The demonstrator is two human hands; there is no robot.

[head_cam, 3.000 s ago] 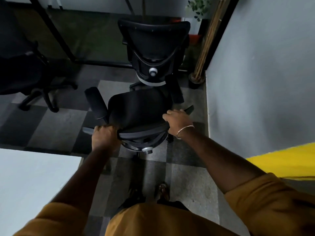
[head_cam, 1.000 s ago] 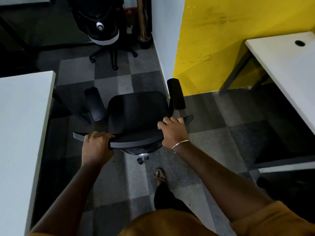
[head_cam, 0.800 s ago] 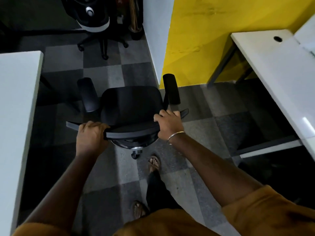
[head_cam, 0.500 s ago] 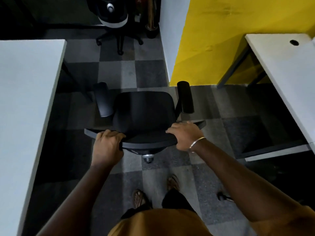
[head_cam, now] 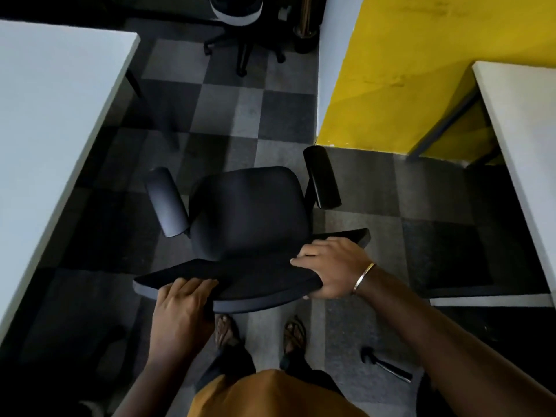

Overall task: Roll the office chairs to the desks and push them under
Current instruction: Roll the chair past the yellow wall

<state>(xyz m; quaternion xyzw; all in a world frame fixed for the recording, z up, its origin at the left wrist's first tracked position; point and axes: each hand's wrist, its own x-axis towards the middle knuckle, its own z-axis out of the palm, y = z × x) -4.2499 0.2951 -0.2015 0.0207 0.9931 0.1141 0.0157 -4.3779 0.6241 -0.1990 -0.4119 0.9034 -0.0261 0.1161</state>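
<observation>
Black office chair [head_cam: 249,212] seen from above and behind: padded, rounded-square seat with a matte fabric look, two stubby cylindrical armrest pads on either side, the left pad catching grey light, the right one glossy dark. Backrest top edge is a wide, flat, gently curved band, smooth dark plastic or mesh, cannot tell which. Left hand [head_cam: 180,311] is curled over the left part of that top edge, fingers on top, thumb under. Right hand [head_cam: 331,269] wraps the right part of the same edge, fingers lying across the top, thumb underneath; thin metal bangle [head_cam: 364,276] on the wrist. Chair sits directly in front of the person, on the aisle floor between a white flat desk [head_cam: 54,121] at left and another white desk [head_cam: 523,130] at right, not under either. Floor [head_cam: 228,109] is checkered carpet tiles, grey and dark grey, rough weave. Yellow painted wall [head_cam: 421,55] ahead right. Second office chair [head_cam: 240,22] far ahead, star base with casters visible. Sandalled feet just behind the chair.
</observation>
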